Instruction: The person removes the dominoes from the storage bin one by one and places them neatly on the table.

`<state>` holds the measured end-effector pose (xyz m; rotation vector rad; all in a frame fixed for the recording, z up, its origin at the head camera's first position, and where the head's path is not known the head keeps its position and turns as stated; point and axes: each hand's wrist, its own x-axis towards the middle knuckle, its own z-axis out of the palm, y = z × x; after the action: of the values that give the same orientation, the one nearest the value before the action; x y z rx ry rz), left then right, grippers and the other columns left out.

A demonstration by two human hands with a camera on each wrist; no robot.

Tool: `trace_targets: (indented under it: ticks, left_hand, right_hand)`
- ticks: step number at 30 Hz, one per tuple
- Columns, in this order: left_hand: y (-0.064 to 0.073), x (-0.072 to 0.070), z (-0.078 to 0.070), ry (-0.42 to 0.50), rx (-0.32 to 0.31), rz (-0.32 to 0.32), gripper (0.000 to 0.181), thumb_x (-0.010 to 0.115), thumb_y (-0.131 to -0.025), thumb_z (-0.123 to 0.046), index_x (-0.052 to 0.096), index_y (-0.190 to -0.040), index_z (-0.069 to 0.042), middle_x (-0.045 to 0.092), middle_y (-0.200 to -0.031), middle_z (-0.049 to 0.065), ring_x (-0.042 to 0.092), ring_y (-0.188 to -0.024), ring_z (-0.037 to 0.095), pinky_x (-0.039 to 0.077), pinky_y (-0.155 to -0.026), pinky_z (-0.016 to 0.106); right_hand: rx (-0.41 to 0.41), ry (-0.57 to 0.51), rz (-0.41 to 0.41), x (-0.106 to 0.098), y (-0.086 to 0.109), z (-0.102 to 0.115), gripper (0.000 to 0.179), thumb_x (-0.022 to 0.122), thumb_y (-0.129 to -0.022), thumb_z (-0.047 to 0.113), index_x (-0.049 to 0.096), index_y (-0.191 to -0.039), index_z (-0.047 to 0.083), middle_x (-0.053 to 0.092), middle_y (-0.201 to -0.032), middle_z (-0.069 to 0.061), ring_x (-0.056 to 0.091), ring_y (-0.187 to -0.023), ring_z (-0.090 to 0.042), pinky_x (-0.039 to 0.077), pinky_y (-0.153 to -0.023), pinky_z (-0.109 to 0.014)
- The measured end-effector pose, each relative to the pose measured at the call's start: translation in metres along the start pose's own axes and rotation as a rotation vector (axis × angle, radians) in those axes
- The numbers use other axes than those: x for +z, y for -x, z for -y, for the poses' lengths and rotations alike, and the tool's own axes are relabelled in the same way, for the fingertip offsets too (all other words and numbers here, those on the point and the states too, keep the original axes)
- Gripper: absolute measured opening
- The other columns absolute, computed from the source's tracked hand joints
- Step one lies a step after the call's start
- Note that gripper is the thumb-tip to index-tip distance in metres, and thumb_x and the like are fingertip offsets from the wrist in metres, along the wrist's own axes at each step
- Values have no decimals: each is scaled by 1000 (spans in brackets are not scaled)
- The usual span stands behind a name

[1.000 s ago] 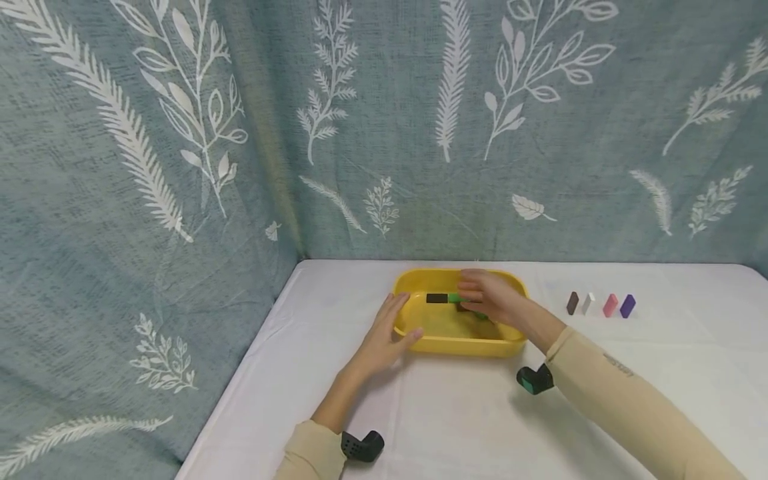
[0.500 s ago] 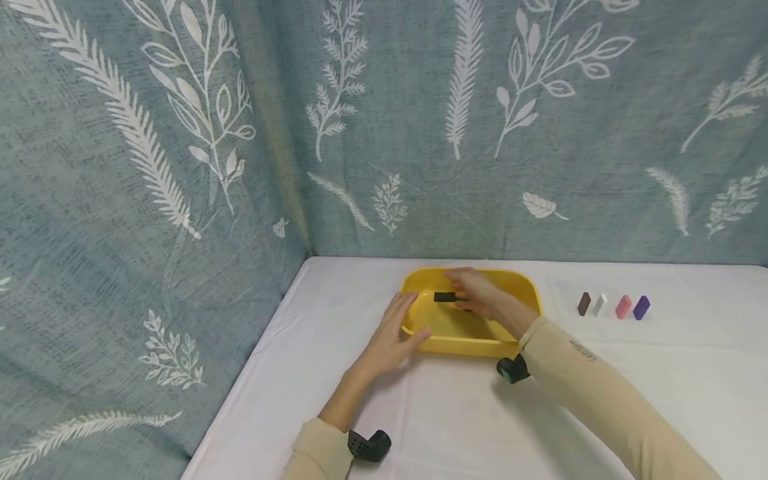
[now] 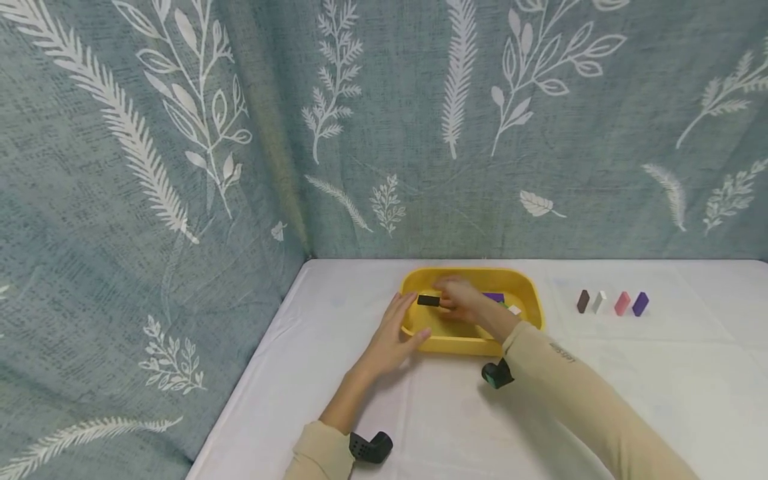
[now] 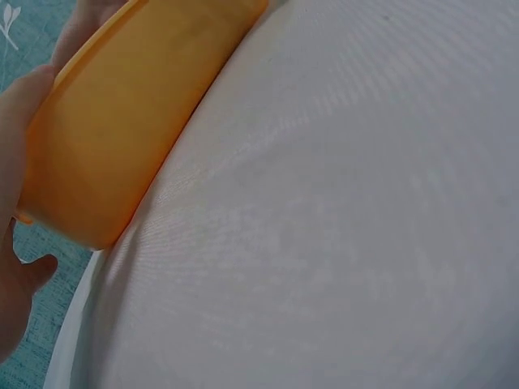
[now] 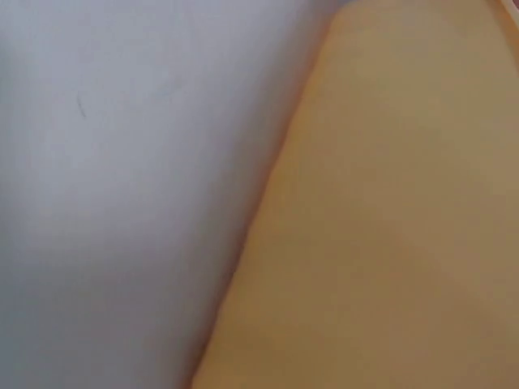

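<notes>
A yellow tray (image 3: pixel 462 346) stands on the white cloth. My left hand (image 3: pixel 387 337) rests against its left end, fingers straight and thumb out along the front rim. In the left wrist view, fingers and thumb touch the tray wall (image 4: pixel 122 121). Inside the tray my right hand (image 3: pixel 465 301) is blurred, next to a small black block (image 3: pixel 429 301); I cannot tell whether it grips the block. Right of the hand lie a purple block (image 3: pixel 495 297) and a white block (image 3: pixel 514 310), with a bit of green between. The right wrist view shows only tray wall (image 5: pixel 389 211) and cloth.
On the cloth right of the tray, small blocks stand in a row: dark brown (image 3: pixel 583 301), white (image 3: pixel 599 302), pink (image 3: pixel 623 303) and purple (image 3: pixel 641 304). A patterned blue-green curtain (image 3: pixel 420 220) hangs behind and along the left side.
My right hand has moved left inside the tray, and the black block has shifted left with it. Purple and white blocks have come into sight behind the hand. My left hand stays put.
</notes>
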<state>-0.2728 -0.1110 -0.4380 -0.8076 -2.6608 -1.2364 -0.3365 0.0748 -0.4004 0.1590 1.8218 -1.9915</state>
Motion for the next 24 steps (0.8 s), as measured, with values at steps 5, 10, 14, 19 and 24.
trace_targets:
  ticks: [5,10,14,19,24]
  left_hand:
    - [0,0,-1,14,2,-1,74,55,-94,-48,26,-151,-10,23,-155,13,6,-143,33,15,-110,55]
    - [0,-1,-2,23,-9,11,75,55,-94,-47,24,-151,-10,21,-155,13,5,-144,32,15,-110,56]
    - [1,-1,-2,21,-9,12,74,55,-94,-46,25,-151,-9,22,-155,12,6,-144,31,15,-110,54]
    - [0,-1,-2,13,2,10,75,55,-94,-47,25,-151,-9,23,-155,12,6,-143,32,15,-110,54]
    - [0,-1,-2,4,9,3,73,59,-94,-40,27,-150,-6,25,-154,14,7,-143,34,15,-111,53]
  right_hand:
    - [9,36,22,6,-1,-4,58,48,-98,13,20,-146,-3,23,-144,-33,31,-130,-45,38,-100,-52]
    - [13,132,0,11,-2,-6,52,49,-98,12,26,-143,-4,35,-137,-31,43,-117,-39,46,-93,-45]
    - [7,215,-15,15,0,-6,50,53,-96,10,33,-139,-4,43,-131,-26,47,-103,-30,51,-82,-37]
    - [-19,321,-31,21,2,-5,48,58,-92,8,38,-134,-5,48,-110,-18,47,-91,-24,50,-73,-31]
    - [-42,368,-68,28,0,-5,44,58,-90,2,41,-130,-7,49,-99,-12,46,-83,-21,50,-72,-30]
